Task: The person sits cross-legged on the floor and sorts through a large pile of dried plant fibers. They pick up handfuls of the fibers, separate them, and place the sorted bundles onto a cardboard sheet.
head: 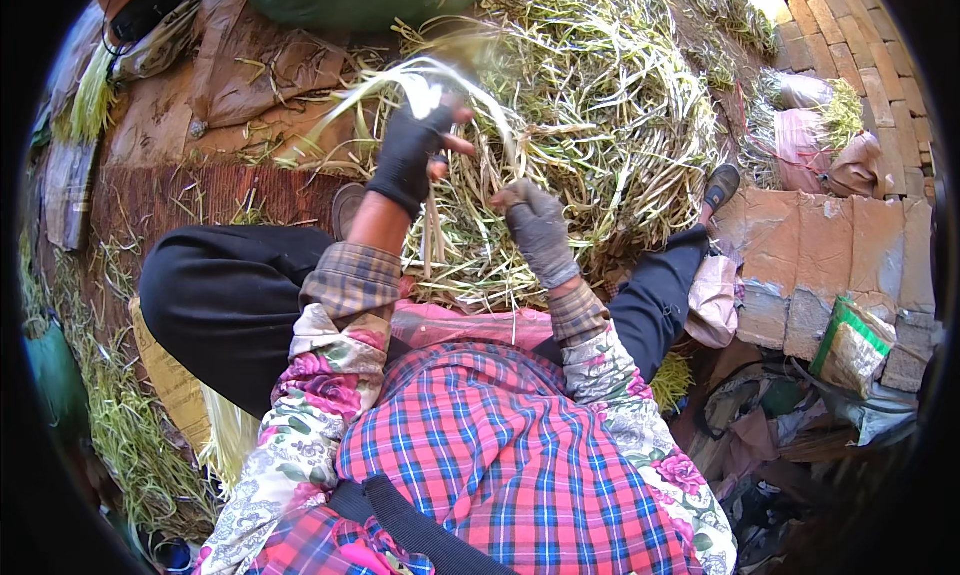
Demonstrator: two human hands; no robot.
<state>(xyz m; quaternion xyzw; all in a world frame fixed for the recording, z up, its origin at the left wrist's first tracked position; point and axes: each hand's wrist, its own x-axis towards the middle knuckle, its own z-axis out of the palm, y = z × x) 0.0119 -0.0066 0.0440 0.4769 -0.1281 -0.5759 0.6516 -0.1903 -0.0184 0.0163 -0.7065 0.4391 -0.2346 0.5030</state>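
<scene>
My left hand [420,151], in a black fingerless glove, is raised over a wide heap of pale green and straw-coloured leafy stalks [600,125]. A bunch of whitish stalks [421,87] is in that hand, fanning out to both sides and partly blurred. My right hand [538,234], in a worn grey glove, is lower and to the right with its fingers curled. One bent, blurred stalk comes down close to its fingertips; whether they grip it is unclear. Beneath the hands, a pink sheet [465,321] lies between my legs at the heap's near edge.
A dark green sack [360,1] stands behind the heap. Brick paving [847,42] and tied pink bundles [802,140] lie to the right. Nearer are flattened cardboard [825,237] and a green-edged bag [855,342]. Loose stalks [142,432] cover the ground at left.
</scene>
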